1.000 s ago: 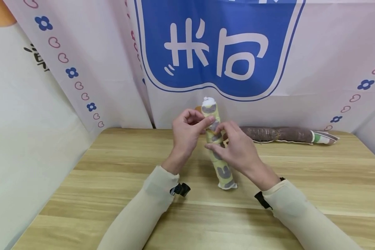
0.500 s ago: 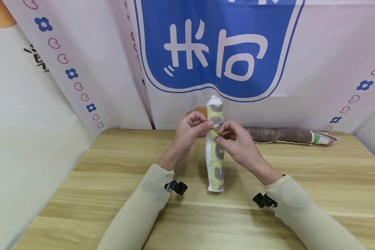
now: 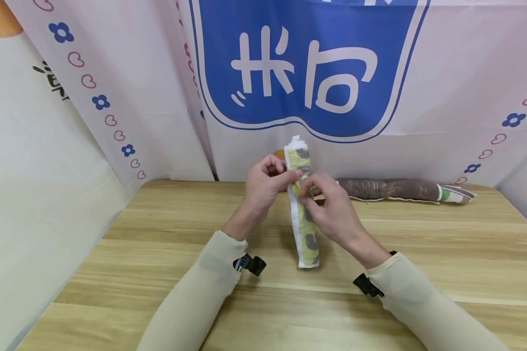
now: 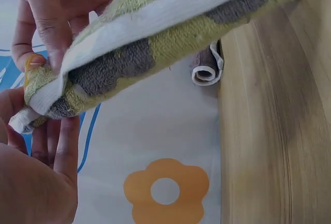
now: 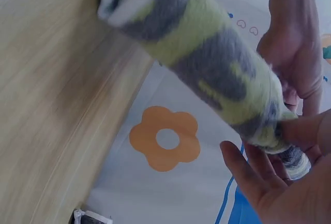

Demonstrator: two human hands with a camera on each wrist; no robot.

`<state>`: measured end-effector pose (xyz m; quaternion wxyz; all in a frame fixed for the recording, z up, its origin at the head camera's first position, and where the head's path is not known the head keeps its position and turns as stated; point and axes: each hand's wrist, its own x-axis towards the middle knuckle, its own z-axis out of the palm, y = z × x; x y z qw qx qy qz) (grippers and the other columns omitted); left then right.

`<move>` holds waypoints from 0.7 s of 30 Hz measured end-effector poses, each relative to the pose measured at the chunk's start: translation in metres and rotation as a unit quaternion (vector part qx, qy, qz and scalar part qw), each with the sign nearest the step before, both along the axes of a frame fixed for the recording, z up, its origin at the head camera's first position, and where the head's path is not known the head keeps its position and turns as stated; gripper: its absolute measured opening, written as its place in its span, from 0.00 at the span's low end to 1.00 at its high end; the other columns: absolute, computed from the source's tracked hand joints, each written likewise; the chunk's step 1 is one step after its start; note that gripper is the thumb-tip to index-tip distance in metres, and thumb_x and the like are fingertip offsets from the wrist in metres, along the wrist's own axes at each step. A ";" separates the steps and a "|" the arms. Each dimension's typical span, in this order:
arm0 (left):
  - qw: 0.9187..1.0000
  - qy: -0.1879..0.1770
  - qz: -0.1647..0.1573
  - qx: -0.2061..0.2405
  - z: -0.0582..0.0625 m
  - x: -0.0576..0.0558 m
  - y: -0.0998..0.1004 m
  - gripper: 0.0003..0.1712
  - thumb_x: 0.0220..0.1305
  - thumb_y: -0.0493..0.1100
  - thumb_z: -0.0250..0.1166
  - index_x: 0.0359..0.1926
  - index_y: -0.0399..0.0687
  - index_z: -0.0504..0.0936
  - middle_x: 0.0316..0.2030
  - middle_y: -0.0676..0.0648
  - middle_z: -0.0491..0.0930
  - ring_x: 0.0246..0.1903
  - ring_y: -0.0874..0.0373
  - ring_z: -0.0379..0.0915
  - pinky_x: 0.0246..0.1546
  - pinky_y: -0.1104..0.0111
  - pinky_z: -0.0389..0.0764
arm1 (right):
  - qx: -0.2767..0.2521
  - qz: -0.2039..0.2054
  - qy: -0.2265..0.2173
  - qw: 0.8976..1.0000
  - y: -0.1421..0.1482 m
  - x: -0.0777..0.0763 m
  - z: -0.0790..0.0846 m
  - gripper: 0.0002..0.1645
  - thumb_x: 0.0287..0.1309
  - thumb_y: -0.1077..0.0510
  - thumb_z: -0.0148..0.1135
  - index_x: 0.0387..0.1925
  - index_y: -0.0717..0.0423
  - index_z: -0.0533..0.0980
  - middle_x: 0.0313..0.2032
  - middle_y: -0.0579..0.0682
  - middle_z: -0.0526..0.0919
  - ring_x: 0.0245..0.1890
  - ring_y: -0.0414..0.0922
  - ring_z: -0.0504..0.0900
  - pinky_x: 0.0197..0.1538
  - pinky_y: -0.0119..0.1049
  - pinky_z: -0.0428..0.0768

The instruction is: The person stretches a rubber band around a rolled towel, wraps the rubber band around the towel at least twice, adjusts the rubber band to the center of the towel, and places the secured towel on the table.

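A towel rolled into a long tube (image 3: 308,239), yellow-green with grey patches and a white edge strip, is held above the table, its upper end leaning toward the backdrop. My left hand (image 3: 263,187) grips it near the upper end, with the thumb across the front. Just below, my right hand (image 3: 334,204) has its thumb and fingers at the roll, pinching a thin yellow rubber band (image 4: 28,69). The left wrist view has this band looped by the right fingers; how far it goes round the towel is hidden. The towel's narrow end (image 5: 296,163) pokes out past the hands.
A second rolled towel (image 3: 391,189), dark brown with a white and green end, lies along the table's back edge at right. Behind the wooden table (image 3: 158,234) hangs a printed cloth backdrop (image 3: 158,97). An orange flower print (image 5: 165,138) is on it.
The rolled towel has swung from tilted to more upright and turned about its length, so its white edge strip now shows. My right hand has shifted slightly inward with its fingers closer together.
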<state>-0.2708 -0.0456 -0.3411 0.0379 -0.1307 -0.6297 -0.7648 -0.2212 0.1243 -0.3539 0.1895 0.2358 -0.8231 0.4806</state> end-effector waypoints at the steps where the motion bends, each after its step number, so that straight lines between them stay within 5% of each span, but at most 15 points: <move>1: 1.000 -0.001 0.002 -0.002 0.000 0.000 0.000 0.19 0.62 0.30 0.76 0.30 0.46 0.71 0.30 0.48 0.75 0.33 0.59 0.78 0.31 0.70 0.86 | 0.004 -0.001 0.015 1.000 0.000 0.000 -0.001 0.12 0.62 0.78 0.65 0.38 0.61 0.77 0.43 0.57 0.79 0.47 0.55 0.83 0.42 0.45 0.89; 5: 1.000 0.017 0.010 -0.016 0.000 0.001 0.001 0.20 0.62 0.31 0.76 0.29 0.46 0.71 0.29 0.49 0.74 0.31 0.59 0.76 0.28 0.71 0.84 | 0.020 -0.010 0.039 0.999 0.000 -0.001 -0.003 0.12 0.64 0.79 0.62 0.38 0.61 0.78 0.42 0.56 0.79 0.47 0.55 0.83 0.43 0.47 0.88; 8: 0.998 0.044 0.022 -0.030 0.000 0.001 0.002 0.20 0.62 0.32 0.77 0.28 0.46 0.71 0.28 0.49 0.73 0.29 0.60 0.73 0.26 0.72 0.81 | 0.032 -0.018 0.010 0.999 0.000 0.001 -0.002 0.07 0.67 0.71 0.67 0.41 0.61 0.76 0.44 0.56 0.80 0.47 0.55 0.84 0.46 0.49 0.88; 14: 0.990 0.101 0.047 -0.090 -0.002 0.003 0.005 0.20 0.62 0.39 0.81 0.29 0.46 0.73 0.28 0.49 0.75 0.28 0.59 0.70 0.27 0.72 0.72 | 0.062 -0.050 -0.038 0.996 -0.001 0.004 0.000 0.23 0.60 0.59 0.80 0.43 0.59 0.71 0.43 0.56 0.80 0.41 0.53 0.85 0.39 0.45 0.86; 21: 0.998 0.036 -0.034 -0.029 -0.005 -0.003 0.000 0.14 0.68 0.35 0.73 0.33 0.45 0.73 0.31 0.49 0.77 0.32 0.60 0.78 0.33 0.70 0.84 | -0.039 -0.018 -0.088 0.995 0.001 0.000 0.000 0.17 0.63 0.69 0.69 0.44 0.62 0.69 0.48 0.61 0.79 0.45 0.57 0.86 0.41 0.42 0.87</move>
